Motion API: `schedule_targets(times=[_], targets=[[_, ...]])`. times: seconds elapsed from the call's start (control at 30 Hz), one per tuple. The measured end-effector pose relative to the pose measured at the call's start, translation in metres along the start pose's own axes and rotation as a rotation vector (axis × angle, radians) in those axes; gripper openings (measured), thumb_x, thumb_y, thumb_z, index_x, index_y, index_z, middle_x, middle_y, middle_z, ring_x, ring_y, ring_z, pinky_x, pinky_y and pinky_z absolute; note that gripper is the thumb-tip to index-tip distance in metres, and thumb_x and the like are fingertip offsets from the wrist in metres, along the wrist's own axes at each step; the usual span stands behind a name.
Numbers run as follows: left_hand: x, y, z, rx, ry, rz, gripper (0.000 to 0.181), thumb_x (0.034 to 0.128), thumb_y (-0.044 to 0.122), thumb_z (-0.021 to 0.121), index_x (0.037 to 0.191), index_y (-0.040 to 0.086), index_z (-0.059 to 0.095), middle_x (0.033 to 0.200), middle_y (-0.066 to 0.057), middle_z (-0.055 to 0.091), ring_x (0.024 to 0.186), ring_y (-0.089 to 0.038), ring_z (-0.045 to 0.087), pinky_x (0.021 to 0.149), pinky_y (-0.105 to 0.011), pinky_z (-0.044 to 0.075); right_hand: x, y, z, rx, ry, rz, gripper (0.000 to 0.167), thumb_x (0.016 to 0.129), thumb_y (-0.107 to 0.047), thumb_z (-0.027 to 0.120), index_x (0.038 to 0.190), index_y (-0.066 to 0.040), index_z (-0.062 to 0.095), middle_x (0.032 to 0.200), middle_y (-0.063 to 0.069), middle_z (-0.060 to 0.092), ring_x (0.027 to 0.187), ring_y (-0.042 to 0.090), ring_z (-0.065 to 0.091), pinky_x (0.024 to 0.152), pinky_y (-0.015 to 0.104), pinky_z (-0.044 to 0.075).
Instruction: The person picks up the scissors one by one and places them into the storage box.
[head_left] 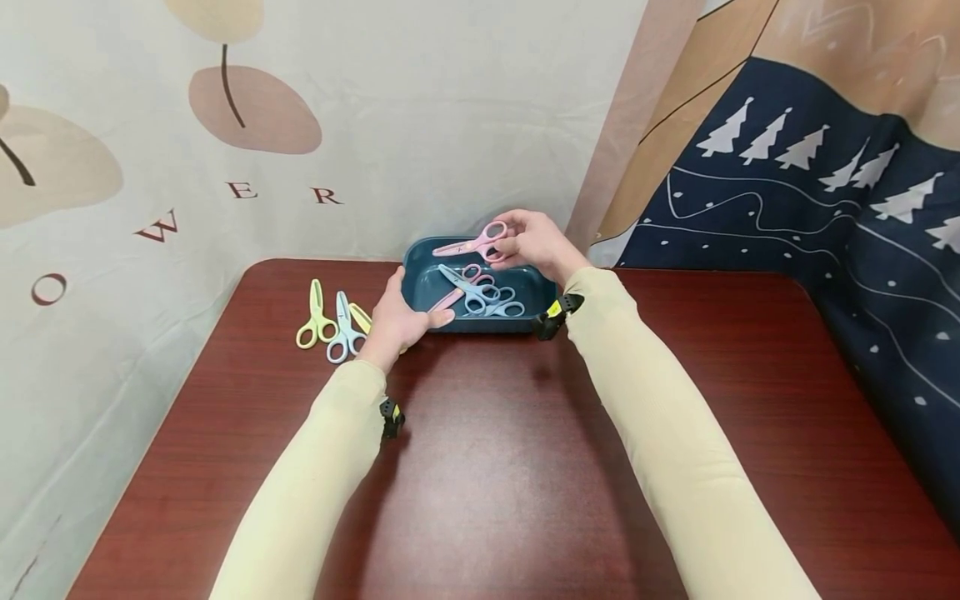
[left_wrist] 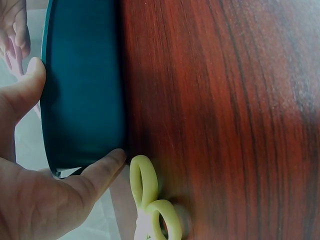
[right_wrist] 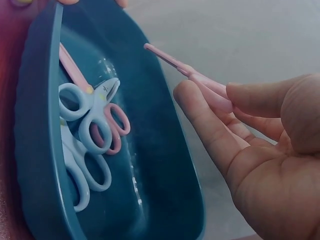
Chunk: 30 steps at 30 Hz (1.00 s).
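Observation:
Pink scissors (head_left: pixel 471 247) are pinched by their handles in my right hand (head_left: pixel 534 243), above the back right part of a dark teal bin (head_left: pixel 487 327). In the right wrist view the pink scissors (right_wrist: pixel 212 91) lie between thumb and fingers, blades toward the bin. My left hand (head_left: pixel 399 320) grips the bin's left end, thumb over the front rim. Inside the bin lie two pairs of blue scissors (right_wrist: pixel 95 112) and one pink pair (right_wrist: pixel 75 70), overlapping.
Left of the bin, on the dark red table (head_left: pixel 480 467), lie green scissors (head_left: pixel 317 317), blue scissors (head_left: pixel 345 327) and another yellow-green pair (left_wrist: pixel 144 185), partly behind my left hand. A pale printed cloth (head_left: pixel 420 125) hangs behind the table.

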<state>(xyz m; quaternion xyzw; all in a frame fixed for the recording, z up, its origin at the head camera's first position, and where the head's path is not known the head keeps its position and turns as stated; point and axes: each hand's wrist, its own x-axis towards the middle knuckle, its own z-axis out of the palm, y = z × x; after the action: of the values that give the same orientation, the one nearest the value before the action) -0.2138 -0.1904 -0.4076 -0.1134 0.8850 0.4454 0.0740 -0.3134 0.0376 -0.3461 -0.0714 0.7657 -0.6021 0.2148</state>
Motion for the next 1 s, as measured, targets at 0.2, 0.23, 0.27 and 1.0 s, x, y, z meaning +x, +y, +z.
schedule_targets(times=[0.2, 0.23, 0.27, 1.0], targets=[[0.000, 0.000, -0.002, 0.001, -0.003, -0.010, 0.119, 0.0849, 0.040, 0.084, 0.168, 0.016, 0.002, 0.171, -0.017, 0.017, 0.154, -0.040, 0.024, 0.122, -0.060, 0.026, 0.006, 0.005, 0.004, 0.011, -0.007, 0.009, 0.043, 0.101, 0.003, 0.061, 0.142, -0.002, 0.054, 0.120, 0.023, 0.057, 0.095, 0.029, 0.070, 0.098, 0.049, 0.055], [0.000, 0.000, -0.002, 0.003, -0.002, -0.007, 0.119, 0.0850, 0.040, 0.084, 0.168, 0.016, 0.002, 0.171, -0.017, 0.017, 0.153, -0.040, 0.024, 0.122, -0.060, 0.026, 0.007, 0.006, 0.005, 0.015, -0.009, 0.008, 0.043, 0.100, 0.004, 0.061, 0.142, -0.001, 0.054, 0.120, 0.024, 0.056, 0.094, 0.029, 0.070, 0.098, 0.050, 0.054], [0.000, 0.000, -0.001, 0.003, 0.001, -0.005, 0.119, 0.0849, 0.040, 0.084, 0.168, 0.016, 0.003, 0.171, -0.017, 0.018, 0.153, -0.040, 0.024, 0.122, -0.060, 0.026, 0.008, 0.007, 0.005, 0.017, -0.010, 0.010, 0.043, 0.100, 0.004, 0.061, 0.143, -0.001, 0.054, 0.119, 0.024, 0.056, 0.092, 0.029, 0.070, 0.098, 0.050, 0.054], [0.000, 0.000, 0.001, -0.004, 0.007, 0.015, 0.117, 0.0859, 0.037, 0.085, 0.167, 0.014, 0.004, 0.171, -0.017, 0.019, 0.152, -0.039, 0.027, 0.122, -0.058, 0.027, 0.025, 0.018, 0.019, 0.030, -0.041, 0.076, 0.049, 0.100, 0.012, 0.055, 0.147, 0.002, 0.049, 0.119, 0.027, 0.055, 0.083, 0.026, 0.069, 0.092, 0.045, 0.057]])
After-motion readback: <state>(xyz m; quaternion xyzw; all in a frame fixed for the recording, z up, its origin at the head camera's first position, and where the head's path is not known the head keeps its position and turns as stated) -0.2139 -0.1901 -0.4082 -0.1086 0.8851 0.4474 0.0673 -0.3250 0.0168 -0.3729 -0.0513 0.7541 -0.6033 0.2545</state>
